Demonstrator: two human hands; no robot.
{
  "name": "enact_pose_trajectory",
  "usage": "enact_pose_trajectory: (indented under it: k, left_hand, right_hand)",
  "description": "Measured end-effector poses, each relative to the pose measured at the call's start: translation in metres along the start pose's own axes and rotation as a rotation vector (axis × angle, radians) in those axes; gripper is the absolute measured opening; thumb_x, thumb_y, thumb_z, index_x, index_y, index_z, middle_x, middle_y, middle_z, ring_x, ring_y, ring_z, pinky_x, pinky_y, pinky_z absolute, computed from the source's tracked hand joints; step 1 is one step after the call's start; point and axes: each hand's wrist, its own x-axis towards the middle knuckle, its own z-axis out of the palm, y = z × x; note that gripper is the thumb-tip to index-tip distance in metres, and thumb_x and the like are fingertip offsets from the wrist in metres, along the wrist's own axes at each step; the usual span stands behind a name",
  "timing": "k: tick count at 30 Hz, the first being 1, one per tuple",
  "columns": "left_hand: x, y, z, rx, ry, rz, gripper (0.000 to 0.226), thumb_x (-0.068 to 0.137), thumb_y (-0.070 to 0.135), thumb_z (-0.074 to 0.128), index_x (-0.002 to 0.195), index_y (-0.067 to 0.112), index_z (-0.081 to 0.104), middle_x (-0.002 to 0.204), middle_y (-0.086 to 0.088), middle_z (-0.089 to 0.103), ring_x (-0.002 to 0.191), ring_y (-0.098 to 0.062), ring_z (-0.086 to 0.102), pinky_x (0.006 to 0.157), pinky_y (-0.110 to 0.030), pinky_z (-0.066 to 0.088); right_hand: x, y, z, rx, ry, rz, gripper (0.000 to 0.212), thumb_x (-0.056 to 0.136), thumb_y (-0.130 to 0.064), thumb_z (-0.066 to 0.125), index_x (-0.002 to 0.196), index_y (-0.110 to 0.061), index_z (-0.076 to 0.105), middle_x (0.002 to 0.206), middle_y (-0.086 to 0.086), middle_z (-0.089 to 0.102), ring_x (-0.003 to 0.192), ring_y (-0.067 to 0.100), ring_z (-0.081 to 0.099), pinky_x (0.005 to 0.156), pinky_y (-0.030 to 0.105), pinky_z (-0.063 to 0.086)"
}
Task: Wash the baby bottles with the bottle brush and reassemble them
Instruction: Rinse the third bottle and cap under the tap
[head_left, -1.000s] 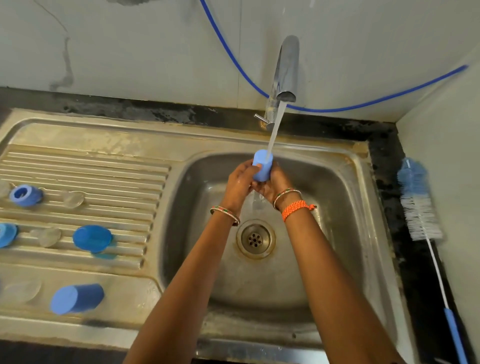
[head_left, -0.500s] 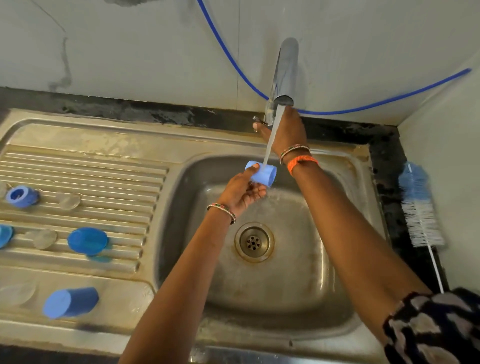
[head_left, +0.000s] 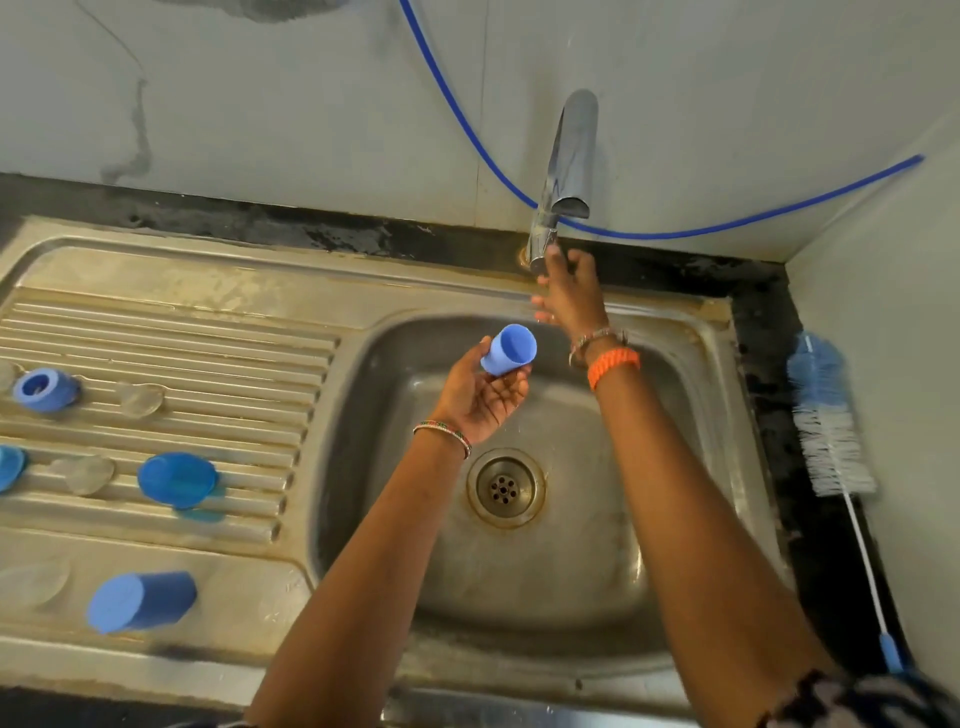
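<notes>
- Over a worn steel sink set in a black counter against a grey wall, a chrome tap stands at the back and a blue hose sags behind it.
- On the ribbed drainboard to the left lie blue bottle parts: a ring, a round cap and a cup on its side, with clear teats between them.
- At the right wall the bottle brush lies along the counter, bristles away from the person.
- Above the basin the left hand, palm up, grips a small blue cup between thumb and fingers; its long axis tilts, the open mouth facing up and right.
- The right hand reaches to the tap's base, fingers curled round the lever there.
</notes>
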Motion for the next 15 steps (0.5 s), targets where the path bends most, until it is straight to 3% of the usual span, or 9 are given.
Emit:
enact_pose_trajectory:
  k: [2, 4, 8, 10, 12, 15]
  left_hand:
    - [-0.003, -0.002, -0.001, 0.100, 0.029, 0.105, 0.027, 0.095, 0.027, 0.054, 0.105, 0.002, 0.056, 0.078, -0.012, 0.060, 0.061, -0.016, 0.058, 0.058, -0.022, 0.054]
    - [-0.008, -0.005, -0.007, 0.390, 0.093, 0.300, 0.020, 0.093, 0.017, 0.059, 0.108, 0.007, 0.051, 0.079, -0.009, 0.056, 0.061, -0.012, 0.052, 0.057, -0.019, 0.051]
    - [-0.029, 0.000, -0.030, 1.137, 0.109, 0.728, 0.041, 0.077, -0.006, 0.071, 0.114, 0.005, 0.055, 0.093, -0.007, 0.060, 0.072, -0.008, 0.054, 0.064, -0.005, 0.043]
    - [-0.048, 0.007, -0.039, 1.326, 0.105, 0.800, 0.043, 0.075, -0.006, 0.072, 0.115, 0.004, 0.060, 0.098, -0.006, 0.064, 0.081, -0.011, 0.056, 0.070, -0.003, 0.043]
    - [-0.063, 0.017, -0.046, 1.403, 0.078, 0.829, 0.049, 0.076, -0.007, 0.069, 0.123, 0.005, 0.059, 0.108, -0.010, 0.067, 0.089, -0.013, 0.058, 0.083, -0.015, 0.049]
    - [-0.086, 0.040, -0.061, 1.321, -0.068, 0.839, 0.069, 0.083, -0.014, 0.059, 0.144, 0.006, 0.032, 0.118, -0.012, 0.059, 0.095, -0.008, 0.057, 0.083, -0.012, 0.047]
  right_hand:
    - [-0.029, 0.021, -0.001, 0.051, 0.006, 0.015, 0.027, 0.096, -0.031, 0.050, 0.118, -0.015, 0.047, 0.091, 0.000, 0.058, 0.082, 0.018, 0.058, 0.073, 0.034, 0.051]
    - [-0.056, 0.040, 0.002, 0.039, -0.068, 0.043, 0.012, 0.091, -0.014, 0.057, 0.103, -0.016, 0.059, 0.092, 0.001, 0.061, 0.087, 0.019, 0.058, 0.077, 0.033, 0.051]
    - [-0.094, 0.052, 0.011, -0.162, -0.253, -0.027, 0.040, 0.080, 0.012, 0.059, 0.117, -0.004, 0.058, 0.109, 0.009, 0.061, 0.096, 0.016, 0.055, 0.066, 0.009, 0.045]
    - [-0.110, 0.047, 0.018, -0.345, -0.312, -0.148, 0.046, 0.078, 0.008, 0.063, 0.122, -0.005, 0.056, 0.117, 0.011, 0.062, 0.102, 0.018, 0.055, 0.076, 0.014, 0.044]
    - [-0.123, 0.041, 0.026, -0.509, -0.320, -0.290, 0.045, 0.076, -0.003, 0.070, 0.119, -0.010, 0.059, 0.115, 0.008, 0.065, 0.103, 0.021, 0.060, 0.080, 0.022, 0.043]
    - [-0.143, 0.025, 0.040, -0.562, -0.116, -0.461, 0.038, 0.072, -0.022, 0.078, 0.105, -0.012, 0.063, 0.100, 0.007, 0.068, 0.091, 0.025, 0.062, 0.075, 0.032, 0.048]
